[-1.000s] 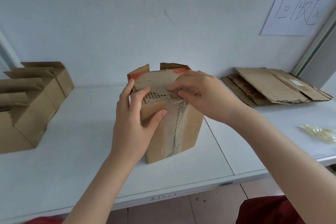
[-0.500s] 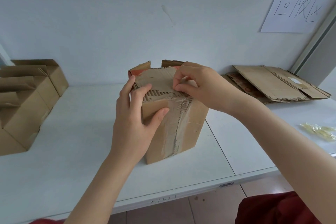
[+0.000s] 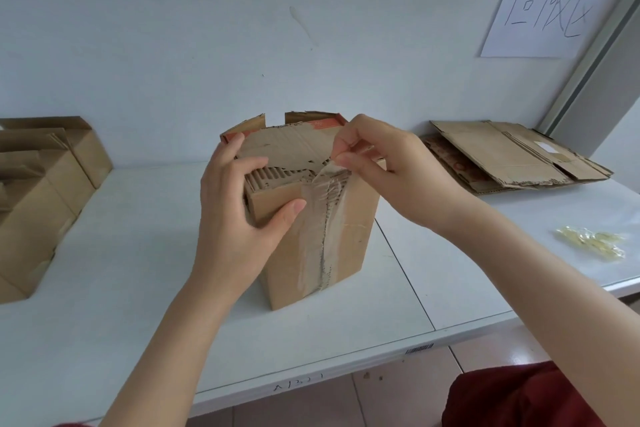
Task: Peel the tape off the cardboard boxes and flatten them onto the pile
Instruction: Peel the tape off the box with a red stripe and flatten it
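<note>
White table (image 3: 138, 288): fills the lower view, against a pale wall.
Open brown cardboard boxes (image 3: 38, 191): several, standing together at 9 o'clock on the table.
Tall brown cardboard box (image 3: 346, 229): upright at the centre, top flaps raised, upper front torn so the corrugated layer shows.
Pile of flattened cardboard (image 3: 512, 156): lies at 2 o'clock, well apart from the tall box.
White paper sign (image 3: 550, 7): on the wall at 1 o'clock, handwritten.
Left hand (image 3: 239, 218): grips the tall box's upper left corner, thumb pressed on the front.
Right hand (image 3: 391, 170): thumb and forefinger pinch the tape's lifted top end; hands apart.
Clear tape strip (image 3: 313, 218): runs down the front seam.
Crumpled clear tape (image 3: 592, 241): at 3 o'clock.
</note>
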